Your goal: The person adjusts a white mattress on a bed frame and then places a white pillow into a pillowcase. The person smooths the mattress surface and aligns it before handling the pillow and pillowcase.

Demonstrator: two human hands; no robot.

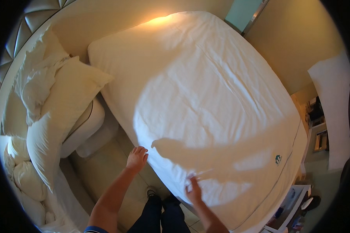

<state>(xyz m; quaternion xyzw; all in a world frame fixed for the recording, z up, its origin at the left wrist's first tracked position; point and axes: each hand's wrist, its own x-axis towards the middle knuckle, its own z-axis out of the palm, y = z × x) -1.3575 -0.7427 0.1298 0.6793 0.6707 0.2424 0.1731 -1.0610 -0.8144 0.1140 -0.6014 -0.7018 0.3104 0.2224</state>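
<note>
Overlapping the bed (221, 93), the left hand (137, 159) has an unclear grip. Well apart, the right hand (195, 191) has parted fingers.

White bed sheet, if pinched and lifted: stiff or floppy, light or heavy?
The white bed sheet is probably floppy: soft wrinkles run across it. Likely light for its spread, since the fine creases suggest thin cloth, though its thickness is hidden.
</note>
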